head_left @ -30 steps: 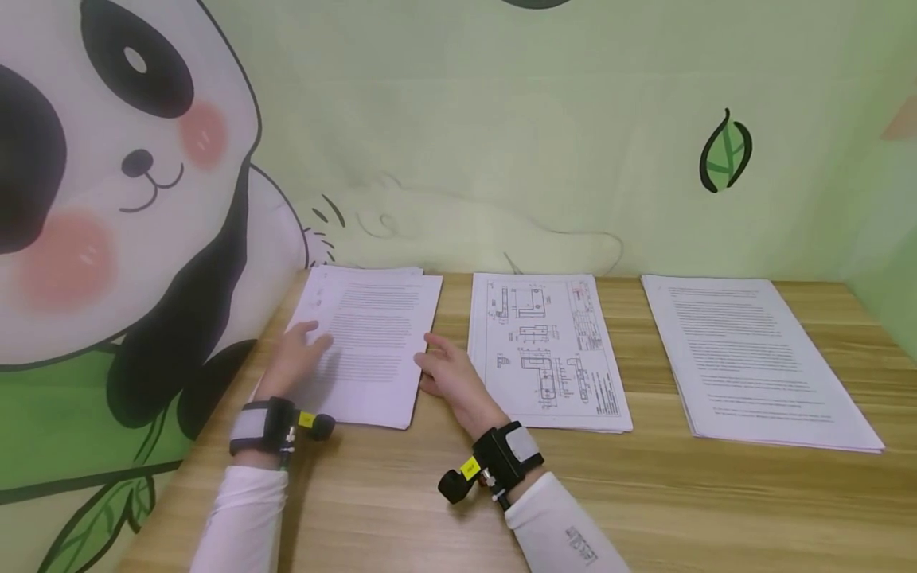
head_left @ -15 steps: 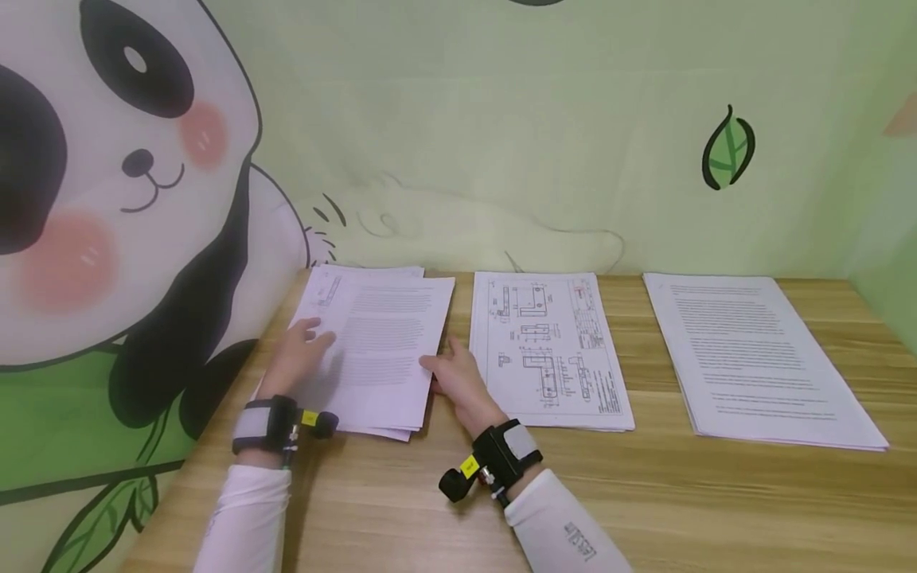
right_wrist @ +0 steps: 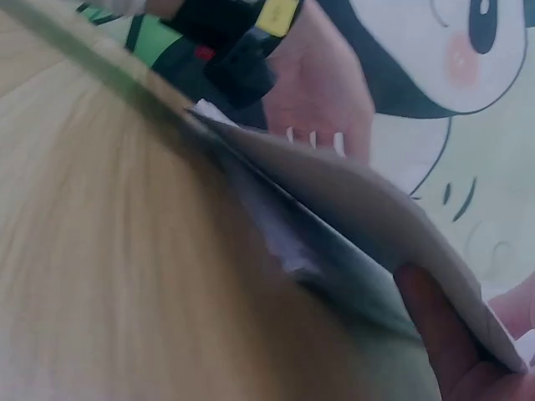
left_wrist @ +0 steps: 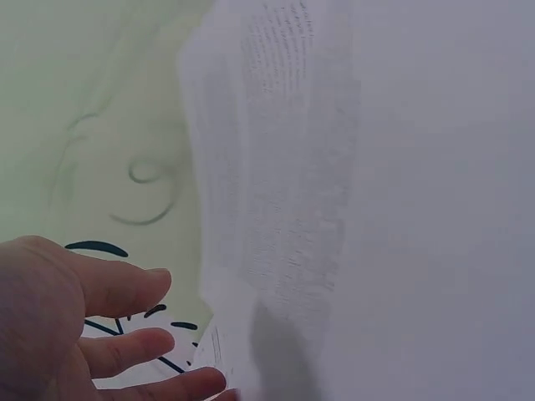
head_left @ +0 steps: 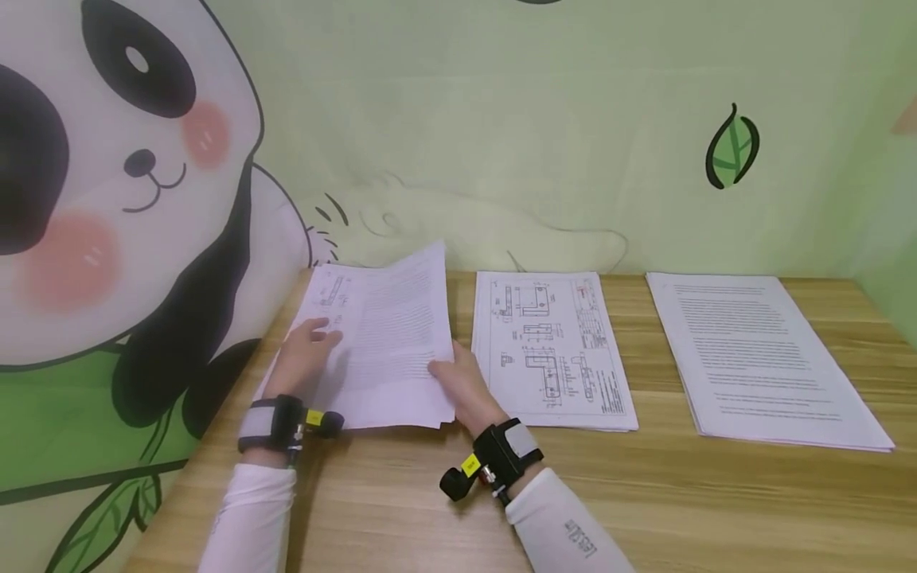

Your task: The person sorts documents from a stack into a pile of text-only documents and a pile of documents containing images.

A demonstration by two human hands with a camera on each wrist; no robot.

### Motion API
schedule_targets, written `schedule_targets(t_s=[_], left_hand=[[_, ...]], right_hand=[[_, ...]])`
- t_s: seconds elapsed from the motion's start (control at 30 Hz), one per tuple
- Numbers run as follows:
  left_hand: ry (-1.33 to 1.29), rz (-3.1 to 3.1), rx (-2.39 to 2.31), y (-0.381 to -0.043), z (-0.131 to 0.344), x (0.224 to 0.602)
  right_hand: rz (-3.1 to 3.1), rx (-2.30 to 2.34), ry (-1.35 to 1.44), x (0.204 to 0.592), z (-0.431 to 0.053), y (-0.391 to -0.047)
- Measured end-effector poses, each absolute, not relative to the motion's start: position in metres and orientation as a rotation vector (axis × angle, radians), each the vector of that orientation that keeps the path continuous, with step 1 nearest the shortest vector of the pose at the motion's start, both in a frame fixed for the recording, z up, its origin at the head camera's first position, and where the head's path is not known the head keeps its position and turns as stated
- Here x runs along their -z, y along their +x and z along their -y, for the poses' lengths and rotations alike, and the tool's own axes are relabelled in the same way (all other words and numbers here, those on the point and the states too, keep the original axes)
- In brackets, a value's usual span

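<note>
A text-printed sheaf of paper (head_left: 397,334) is lifted at its right side and bows upward toward its far corner. My right hand (head_left: 469,390) pinches its right edge, thumb on top and fingers underneath. The right wrist view shows the raised paper (right_wrist: 351,200) from the side, with a gap below it and a finger (right_wrist: 430,326) under it. Beneath, a drawing sheet (head_left: 331,290) shows along the left. My left hand (head_left: 297,358) lies at the left edge of this pile with relaxed, spread fingers, also seen in the left wrist view.
To the right lies a stack of technical drawings (head_left: 552,350), its left edge close to my right hand. Farther right is a stack of text pages (head_left: 759,350). All are on a wooden table (head_left: 680,509) against a wall with a panda picture (head_left: 143,199).
My right hand has taken hold of the text sheaf's right edge, shifted it right and raised it, uncovering part of a drawing at left. The left hand has barely moved.
</note>
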State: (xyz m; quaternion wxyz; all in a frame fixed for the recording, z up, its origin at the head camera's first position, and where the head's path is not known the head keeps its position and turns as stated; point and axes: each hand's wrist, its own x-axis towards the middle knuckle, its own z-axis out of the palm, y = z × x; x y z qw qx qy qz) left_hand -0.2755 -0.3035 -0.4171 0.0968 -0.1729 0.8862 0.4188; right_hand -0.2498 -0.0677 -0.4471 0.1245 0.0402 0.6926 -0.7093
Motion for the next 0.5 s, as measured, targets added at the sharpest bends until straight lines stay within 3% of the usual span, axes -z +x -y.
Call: schedule_targets(t_s=[0.27, 0.5], left_hand=[[-0.563, -2.548, -1.373, -0.274, 0.297, 0.406], [-0.239, -2.463, -1.672, -0.275, 0.286, 0.403]], right_hand=[[-1.866, 2.161, 0.092, 0.425, 0.047, -0.249], [-1.821, 2.19, 0.067, 0.414, 0.028, -0.251]])
